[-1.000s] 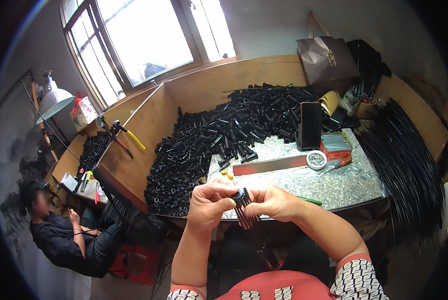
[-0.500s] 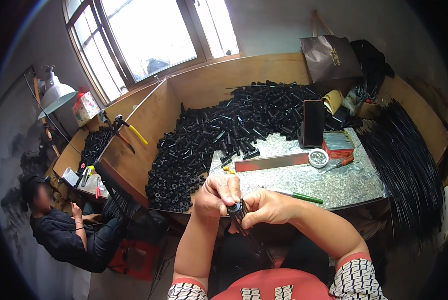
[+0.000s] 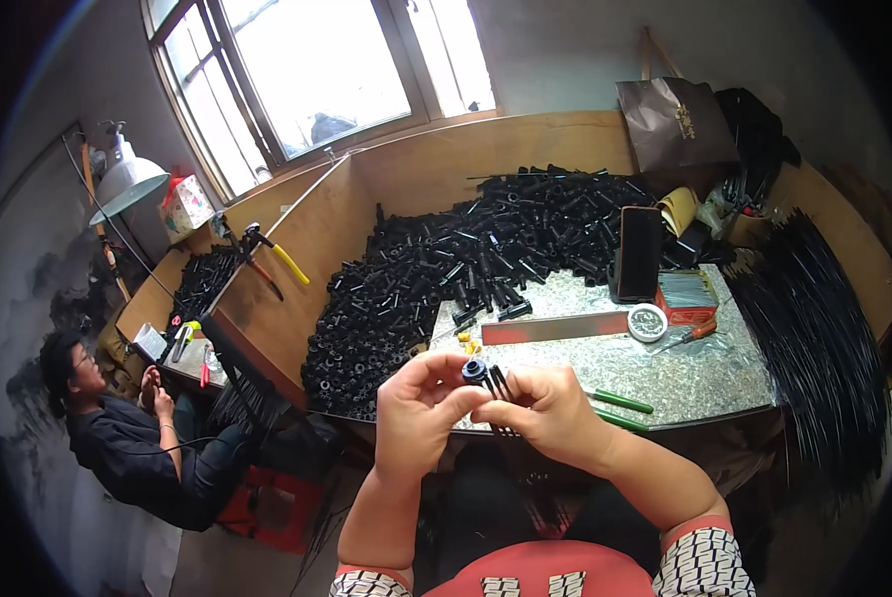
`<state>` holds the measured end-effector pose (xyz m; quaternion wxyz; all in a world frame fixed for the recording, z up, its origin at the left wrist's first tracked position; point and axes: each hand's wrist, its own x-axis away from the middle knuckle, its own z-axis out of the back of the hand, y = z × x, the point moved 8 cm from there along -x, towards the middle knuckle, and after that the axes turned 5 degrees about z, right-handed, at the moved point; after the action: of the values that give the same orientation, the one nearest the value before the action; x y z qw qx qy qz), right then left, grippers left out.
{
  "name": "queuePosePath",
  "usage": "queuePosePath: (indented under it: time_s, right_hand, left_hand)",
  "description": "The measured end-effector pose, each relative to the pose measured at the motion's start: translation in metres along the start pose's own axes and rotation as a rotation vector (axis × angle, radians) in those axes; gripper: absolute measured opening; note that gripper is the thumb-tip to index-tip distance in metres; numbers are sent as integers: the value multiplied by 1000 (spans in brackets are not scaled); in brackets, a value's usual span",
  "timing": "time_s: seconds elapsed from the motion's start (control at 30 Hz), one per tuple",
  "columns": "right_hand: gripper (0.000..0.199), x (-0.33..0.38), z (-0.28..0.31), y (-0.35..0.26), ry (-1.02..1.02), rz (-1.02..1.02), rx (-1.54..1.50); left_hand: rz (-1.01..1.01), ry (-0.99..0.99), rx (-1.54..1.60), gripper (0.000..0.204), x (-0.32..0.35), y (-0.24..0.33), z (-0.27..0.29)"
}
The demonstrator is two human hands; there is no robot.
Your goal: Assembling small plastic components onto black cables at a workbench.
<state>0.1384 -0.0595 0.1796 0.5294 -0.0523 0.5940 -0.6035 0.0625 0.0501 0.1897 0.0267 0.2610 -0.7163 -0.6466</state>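
Observation:
Between my two hands is a black ribbed hub [image 3: 475, 371], a short round piece with a ringed end that faces up. Several thin black rods [image 3: 503, 384] fan out beside it and hang below my fingers. My left hand [image 3: 416, 408] is closed, its thumb and fingers around the left side of the hub. My right hand [image 3: 556, 413] is also closed, pinching the rods close to the hub. Where the rods join the hub is partly hidden by my thumbs. Just right of my right hand, a tool with two green handles [image 3: 620, 401] lies on the speckled worktop [image 3: 705, 378].
Behind my hands is a large heap of black tubular parts [image 3: 486, 229]. A metal bar [image 3: 556, 327], phone [image 3: 637, 251], round tin [image 3: 647, 322], red box [image 3: 687, 298] and screwdriver [image 3: 687, 334] stand or lie nearby. Long black rods [image 3: 814, 348] fill the right. A co-worker [image 3: 137, 438] sits left.
My hands have risen slightly and turned the hub, so its ringed end shows more openly and the rods spread apart. A second green handle shows. The whole view has shifted a little.

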Motion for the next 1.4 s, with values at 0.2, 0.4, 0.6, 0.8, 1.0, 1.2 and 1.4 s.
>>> queuePosePath:
  time_s: [0.2,0.4,0.6,0.8,1.0,1.2,1.4]
  right_hand:
    - [22,3,-31,2,59,163,109]
    - [18,14,-67,17,-35,136,-97]
    - [20,19,-83,31,-93,78,-62]
    - [22,25,-96,59,-143,-203,-205]
    - [23,26,-102,68,-239,-325,-290]
    - [23,22,-101,52,-145,-90,-116]
    - [22,28,-101,48,-105,-6,-24]
  left_hand:
    - [-210,204,-505,34,21,6,29]
    - [-195,271,-466,33,52,-10,61]
    - [-178,242,-325,31,66,-30,73]
    - [-128,177,-136,31,70,-41,77]
    - [-113,145,-107,31,72,-47,77]
    - [-86,246,-195,41,81,-62,54]
    - [-95,384,-333,19,78,-72,59]
